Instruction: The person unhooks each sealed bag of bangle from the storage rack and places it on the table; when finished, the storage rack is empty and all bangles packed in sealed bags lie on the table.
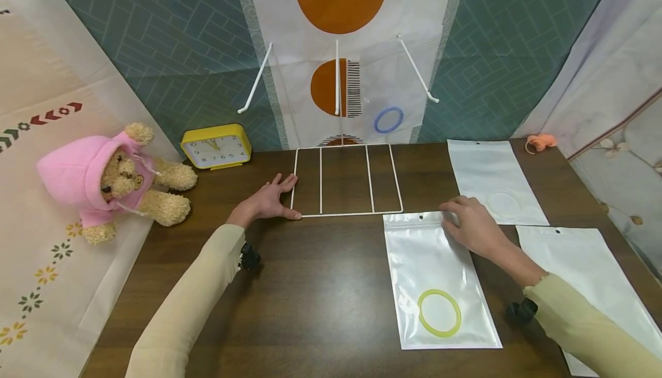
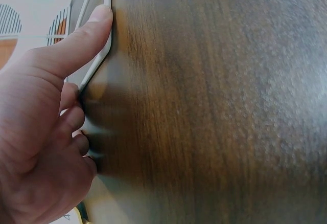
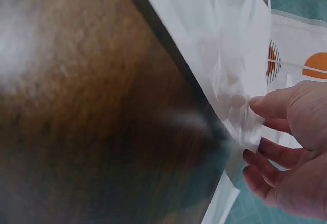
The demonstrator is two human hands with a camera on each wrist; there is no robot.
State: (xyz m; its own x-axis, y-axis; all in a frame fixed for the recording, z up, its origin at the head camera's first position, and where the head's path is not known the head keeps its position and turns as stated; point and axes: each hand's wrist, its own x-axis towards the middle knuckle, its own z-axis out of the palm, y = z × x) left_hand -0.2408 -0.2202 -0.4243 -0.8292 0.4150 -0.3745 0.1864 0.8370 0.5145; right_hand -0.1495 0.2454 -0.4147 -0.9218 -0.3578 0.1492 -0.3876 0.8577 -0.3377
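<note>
My left hand point(image 1: 266, 197) rests on the table at the left front corner of a white wire rack point(image 1: 341, 213), fingers spread. In the left wrist view its thumb point(image 2: 84, 37) lies against the front wire, with the other fingertips down by the side wire. My right hand point(image 1: 476, 226) pinches the top right corner of a white zip bag point(image 1: 414, 263); the right wrist view shows the thumb on the bag's upper face point(image 3: 225, 65) and fingers at its edge. A yellow-green ring point(image 1: 421, 315) shows through the bag's clear front, near the bottom.
Two more white bags lie at the right, a rear one point(image 1: 481, 165) with a pale ring and another point(image 1: 574, 274) partly under my right forearm. A blue ring point(image 1: 377, 120) shows before the wall poster. A yellow clock point(image 1: 217, 147), pink-hooded teddy bear point(image 1: 90, 162) and orange trinket point(image 1: 543, 141) stand around.
</note>
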